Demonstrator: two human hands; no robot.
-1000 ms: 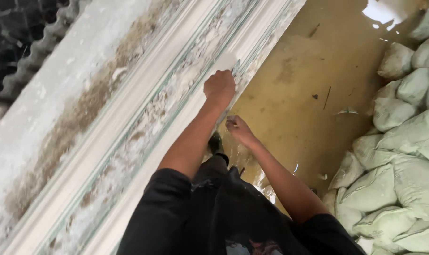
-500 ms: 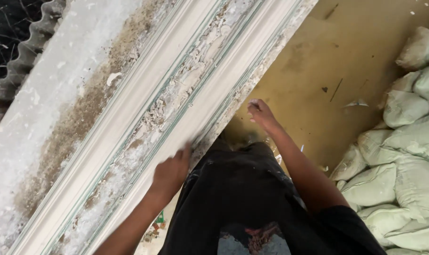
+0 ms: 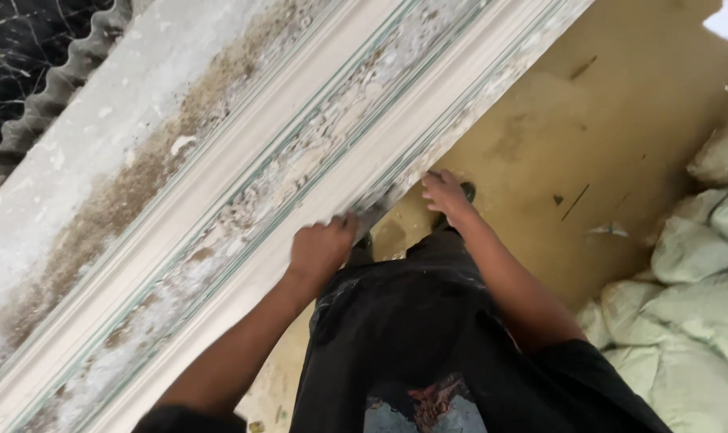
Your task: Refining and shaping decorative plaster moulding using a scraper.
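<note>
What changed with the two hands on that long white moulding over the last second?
The left hand drew back along the moulding toward the body, from a far reach a second ago to a closed fist at its near edge. The right hand stayed at that edge, fingers touching it. Whether the left hand holds a tool cannot be told. The moulding, yellow floor and sacks look unchanged.

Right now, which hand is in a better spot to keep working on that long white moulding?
Probably the left hand. It is curled on the near edge of the long white moulding, by the crusty channel. The right hand only touches the edge further along, over the tan floor.
</note>
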